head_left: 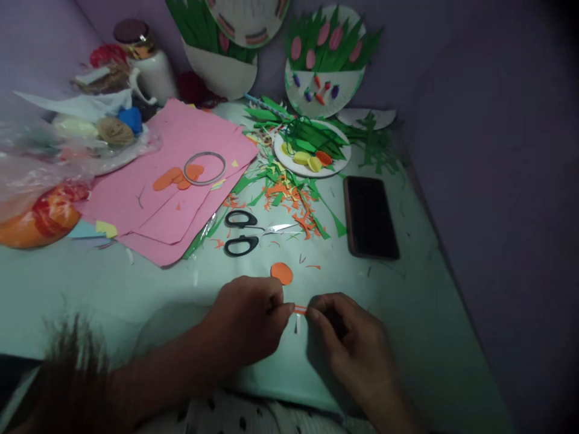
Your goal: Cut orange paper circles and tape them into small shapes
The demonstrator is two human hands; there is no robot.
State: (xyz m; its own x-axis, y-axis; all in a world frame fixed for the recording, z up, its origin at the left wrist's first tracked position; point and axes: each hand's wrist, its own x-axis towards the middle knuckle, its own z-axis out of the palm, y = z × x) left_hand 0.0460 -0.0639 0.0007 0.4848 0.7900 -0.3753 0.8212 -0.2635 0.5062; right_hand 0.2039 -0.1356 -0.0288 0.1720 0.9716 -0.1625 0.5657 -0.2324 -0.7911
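Between my two hands, above the near part of the table, is a small orange paper piece (300, 310), seen nearly edge-on as two thin lines. My left hand (253, 316) pinches its left end between thumb and finger. The right end is pinched by my right hand (350, 337), thumb and fingertips together. Just beyond my left knuckles lies an orange paper oval (282, 273) on the table. Farther out, a pair of scissors (244, 232) with black handles rests with its blades pointing right, among paper scraps.
Pink sheets (199, 129) carry orange ovals (178, 177) and a metal ring (204, 169). A paper plate (312, 172) holds green and yellow cutouts. At right lies a phone (371, 217). Decorated plates (325, 96) lean on the wall near a white mug (156, 75). Plastic bags (40, 181) sit left.
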